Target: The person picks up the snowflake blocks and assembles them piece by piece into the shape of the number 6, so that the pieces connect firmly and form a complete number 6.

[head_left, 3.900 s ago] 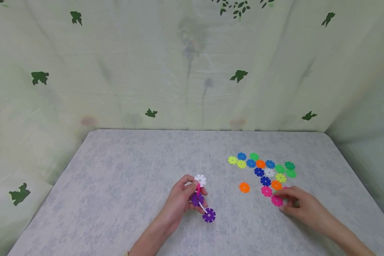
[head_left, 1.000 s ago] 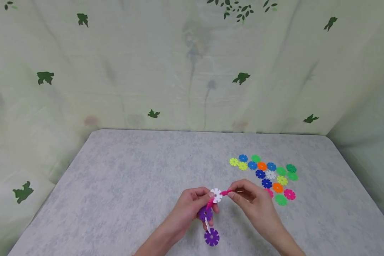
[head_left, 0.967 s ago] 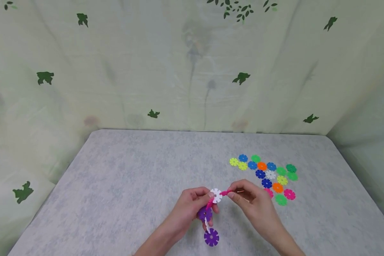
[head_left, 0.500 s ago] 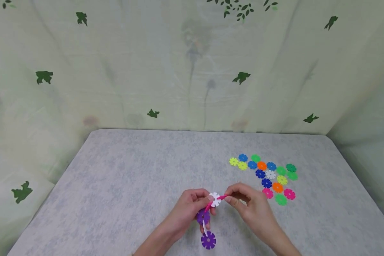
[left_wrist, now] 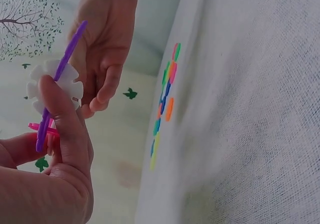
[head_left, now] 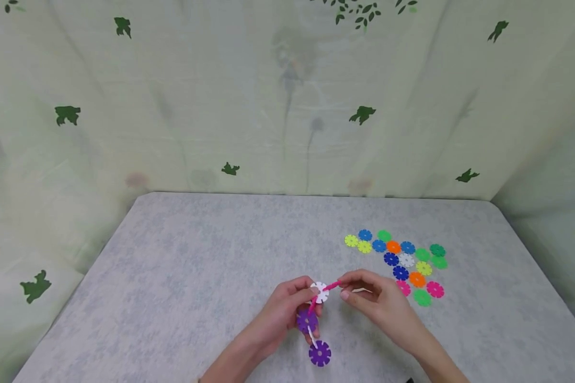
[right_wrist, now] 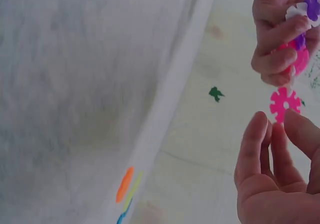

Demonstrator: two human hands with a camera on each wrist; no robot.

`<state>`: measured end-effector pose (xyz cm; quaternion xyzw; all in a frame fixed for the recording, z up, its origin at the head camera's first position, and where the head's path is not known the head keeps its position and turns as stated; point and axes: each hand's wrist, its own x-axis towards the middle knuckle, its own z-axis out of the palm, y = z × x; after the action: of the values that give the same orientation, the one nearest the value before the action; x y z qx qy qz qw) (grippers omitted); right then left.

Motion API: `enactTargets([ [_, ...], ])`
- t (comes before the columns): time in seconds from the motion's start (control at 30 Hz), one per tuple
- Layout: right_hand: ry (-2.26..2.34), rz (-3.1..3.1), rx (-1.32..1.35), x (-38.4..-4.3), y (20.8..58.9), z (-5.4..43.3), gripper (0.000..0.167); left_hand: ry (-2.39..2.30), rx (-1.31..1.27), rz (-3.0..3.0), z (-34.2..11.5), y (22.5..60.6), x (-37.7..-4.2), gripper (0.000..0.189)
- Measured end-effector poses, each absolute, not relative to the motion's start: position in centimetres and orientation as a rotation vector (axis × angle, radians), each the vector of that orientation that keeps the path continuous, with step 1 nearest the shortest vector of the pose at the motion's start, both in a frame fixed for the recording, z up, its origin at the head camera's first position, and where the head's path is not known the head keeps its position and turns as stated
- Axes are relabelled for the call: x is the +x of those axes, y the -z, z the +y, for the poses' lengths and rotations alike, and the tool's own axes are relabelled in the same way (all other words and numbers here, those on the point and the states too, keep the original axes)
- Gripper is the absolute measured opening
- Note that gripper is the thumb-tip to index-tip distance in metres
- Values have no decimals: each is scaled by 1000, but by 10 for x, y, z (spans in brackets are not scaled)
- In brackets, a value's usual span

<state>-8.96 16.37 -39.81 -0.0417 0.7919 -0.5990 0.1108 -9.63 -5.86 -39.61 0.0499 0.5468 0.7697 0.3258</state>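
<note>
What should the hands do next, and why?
Perhaps the right hand should fetch the nearest green notched disc: the outer pink notched disc appears slotted into the white notched disc, and the left hand holds the chain.

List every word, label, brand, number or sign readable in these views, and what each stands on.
None: no text can be read in any view.
Loose discs: plain colours, no lettering visible.
Held chain: no lettering visible.
Curtain: prints only, no writing visible.
Table: mottled grey, no writing visible.
Dark sliver, bottom edge: too little shows to tell.
</note>
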Motion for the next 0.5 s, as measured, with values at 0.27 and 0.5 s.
enactTargets([
  [0.27,1597,2428,-148,-94,400,192,25,-2035,105,1436,-63,394,-99,21],
  [0.5,1391,2538,-199,-100,406,230,24,-1983,167,1408,-62,392,-97,24],
])
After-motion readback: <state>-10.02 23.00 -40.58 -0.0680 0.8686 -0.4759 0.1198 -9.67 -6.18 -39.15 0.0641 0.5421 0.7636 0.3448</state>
